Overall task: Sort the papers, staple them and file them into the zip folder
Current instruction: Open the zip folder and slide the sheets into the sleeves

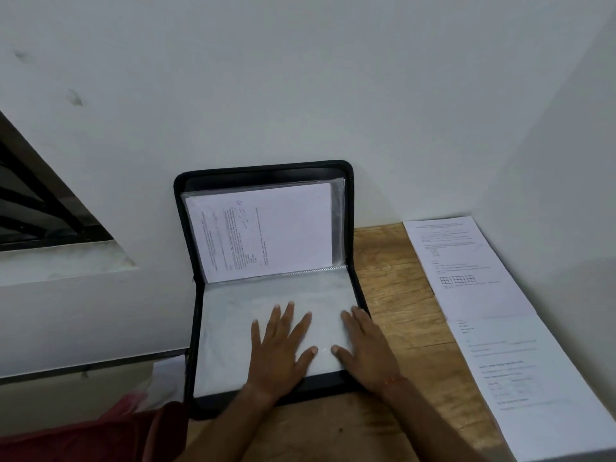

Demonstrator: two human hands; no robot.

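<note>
Red cloth: lay at the near left corner, beside the desk's edge; what it was could not be told.
Desk: was of light wood grain, set into a corner of the white wall.
Left hand: lay flat with its fingers straight and spread, palm down on the clear sleeve, holding nothing.
Right hand: lay flat too, with its fingers straight and close together, on the sleeve's right edge, its fingertips over the folder's black rim; it gripped nothing.
Wrist thread: a reddish band circled the right wrist.
Clear sleeve: lay flat in the folder's lower half, pale and slightly glossy, under both hands.
Zip folder: was black and stood open near the desk's left edge; the lower half lay flat on the desk and the upper half stood upright against the wall.
White sheet: showed partly, just left of the folder's lower half.
Loose papers: two printed sheets lay end to end along the desk's right side, apart from the folder; the farther one carried a small grid.
Filed paper: a printed page sat inside a sleeve in the upright half, its text running sideways.
Wall: was white, with a few dark marks at the upper left.
Window: was at the far left, with dark bars across it.
</note>
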